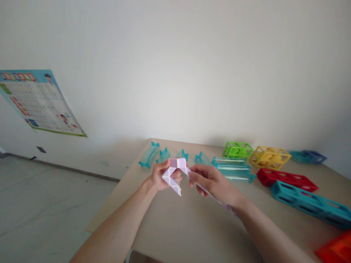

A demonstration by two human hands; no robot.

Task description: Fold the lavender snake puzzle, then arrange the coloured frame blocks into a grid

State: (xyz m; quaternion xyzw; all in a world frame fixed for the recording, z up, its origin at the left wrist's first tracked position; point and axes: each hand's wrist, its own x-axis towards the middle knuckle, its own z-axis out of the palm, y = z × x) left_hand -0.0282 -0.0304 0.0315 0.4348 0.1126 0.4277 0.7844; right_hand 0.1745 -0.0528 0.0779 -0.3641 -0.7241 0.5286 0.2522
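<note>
Together both hands — left hand (pixel 160 176), right hand (pixel 212 180) — close their fingers on one pale snake puzzle (pixel 175 171).

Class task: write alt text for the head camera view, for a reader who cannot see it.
Two bare hands, left hand and right hand, hold a pale pink-and-white folding snake puzzle above a beige table. Behind them lie clear teal curved pieces and green, yellow, red and teal lattice blocks.

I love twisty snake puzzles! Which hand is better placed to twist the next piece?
Probably the right hand: its fingertips pinch the snake puzzle at the bend, with the long tail under its wrist. The left hand grips the folded end steady.
</note>
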